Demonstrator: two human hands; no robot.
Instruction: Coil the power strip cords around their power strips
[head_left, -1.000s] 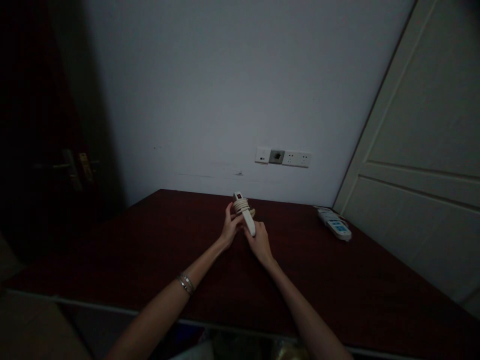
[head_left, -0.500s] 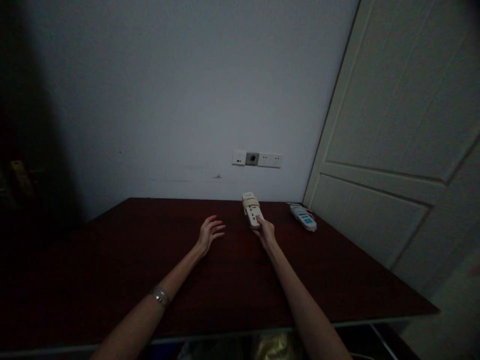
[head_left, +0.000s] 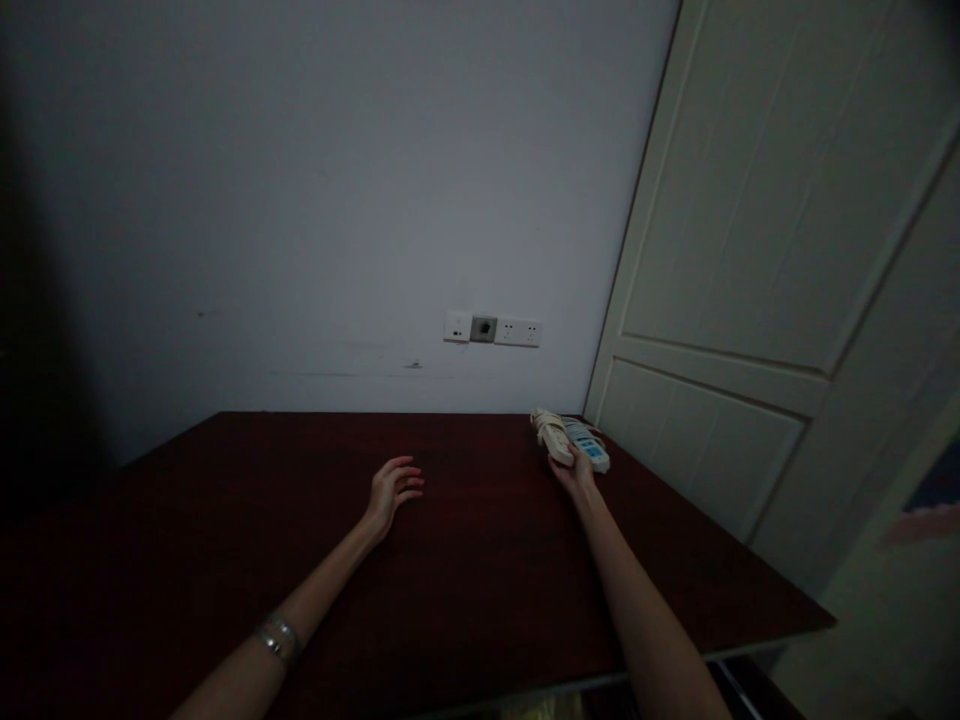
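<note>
My right hand (head_left: 574, 473) grips the near end of a cream power strip (head_left: 553, 440) with its cord wound around the far part. Just to the right of it lies a second power strip (head_left: 593, 455), white with blue sockets and a pale cord wrapped on it; the first one partly overlaps it in view. Whether the two touch I cannot tell. My left hand (head_left: 388, 493) is over the middle of the dark red table (head_left: 465, 570), fingers apart and slightly curled, holding nothing. A silver bracelet (head_left: 277, 638) circles the left wrist.
Behind the table rises a pale wall with a row of wall sockets (head_left: 492, 329). A white panelled door (head_left: 705, 430) stands along the right side. The table's front edge (head_left: 540, 688) runs close below my forearms.
My right hand has carried the cream power strip to the right, up beside the white one. My left hand stays open over the table. The view has turned slightly right.
</note>
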